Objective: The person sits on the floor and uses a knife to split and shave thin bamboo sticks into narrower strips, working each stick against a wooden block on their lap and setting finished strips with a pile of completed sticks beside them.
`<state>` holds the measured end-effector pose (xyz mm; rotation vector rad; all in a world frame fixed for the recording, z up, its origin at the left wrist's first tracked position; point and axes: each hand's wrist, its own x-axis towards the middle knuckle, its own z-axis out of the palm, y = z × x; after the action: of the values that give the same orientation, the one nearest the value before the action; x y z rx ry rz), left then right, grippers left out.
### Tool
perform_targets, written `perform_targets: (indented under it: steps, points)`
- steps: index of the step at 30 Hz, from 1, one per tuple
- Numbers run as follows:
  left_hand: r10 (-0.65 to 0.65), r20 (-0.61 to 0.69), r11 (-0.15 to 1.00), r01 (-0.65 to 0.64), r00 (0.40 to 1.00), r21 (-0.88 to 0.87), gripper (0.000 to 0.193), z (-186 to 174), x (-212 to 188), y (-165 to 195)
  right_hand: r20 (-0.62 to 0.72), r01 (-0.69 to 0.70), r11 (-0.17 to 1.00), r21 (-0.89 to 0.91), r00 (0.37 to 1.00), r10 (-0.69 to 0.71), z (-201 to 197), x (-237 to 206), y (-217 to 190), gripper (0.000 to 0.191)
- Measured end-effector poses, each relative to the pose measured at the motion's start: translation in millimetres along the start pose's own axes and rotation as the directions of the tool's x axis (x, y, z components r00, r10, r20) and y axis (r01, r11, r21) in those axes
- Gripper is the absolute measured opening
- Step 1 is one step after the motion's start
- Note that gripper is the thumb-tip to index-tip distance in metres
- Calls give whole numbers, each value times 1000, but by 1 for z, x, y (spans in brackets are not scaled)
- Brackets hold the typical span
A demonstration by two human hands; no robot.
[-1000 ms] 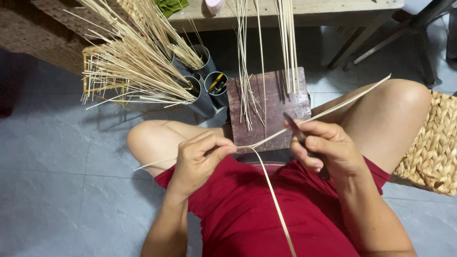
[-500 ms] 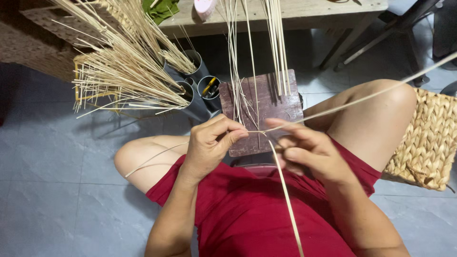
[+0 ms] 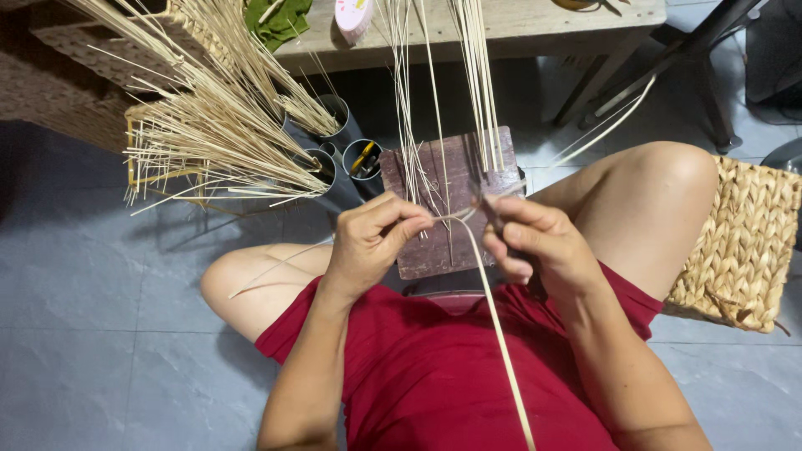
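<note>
While unfinished baskets (image 3: 180, 146) bristling with loose reeds wait at the far left, the left hand (image 3: 372, 242) pinches a thin cane strip (image 3: 493, 334) against upright stakes (image 3: 434, 108) on the dark wooden block (image 3: 443, 242); the right hand (image 3: 535, 246) grips the strip and a slim tool. I judge the weaving barely begun, with the stakes mostly bare.

Garment: you wear a plain dark red garment (image 3: 451, 367), covering torso and upper thighs.
Sleeves: none visible; your forearms are bare.
Hands: left hand (image 3: 372, 242) and right hand (image 3: 535, 246) are bare, ungloved.
Legs: bare knees.
</note>
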<state>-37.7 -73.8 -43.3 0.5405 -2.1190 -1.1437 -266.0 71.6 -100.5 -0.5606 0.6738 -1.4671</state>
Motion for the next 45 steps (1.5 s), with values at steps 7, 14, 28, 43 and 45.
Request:
perform_targets:
  steps: [7, 14, 28, 43, 45]
  points:
    - [13, 15, 1000, -13, 1000, -1, 7, 16, 23, -12, -77, 54, 998, 36, 996, -51, -11, 12, -11, 49]
    - [16, 4, 997, -16, 1000, -77, 7, 27, 26, -18, -4, 39, 991, -130, 999, -40, 8, 1, -7, 56]
    - [-95, -150, 975, 61, 984, -211, 4, 45, 0, -22, -30, 82, 992, -91, 996, -85, -6, 1, 21, 47]
    - [-140, -272, 980, 93, 952, -178, 8, 63, -8, -19, -51, 217, 964, -153, 973, -227, -4, 7, 38, 46]
    - [-97, -269, 988, 61, 958, -141, 8, 61, -7, -18, -5, 246, 965, -87, 969, -248, -6, 5, 36, 46]
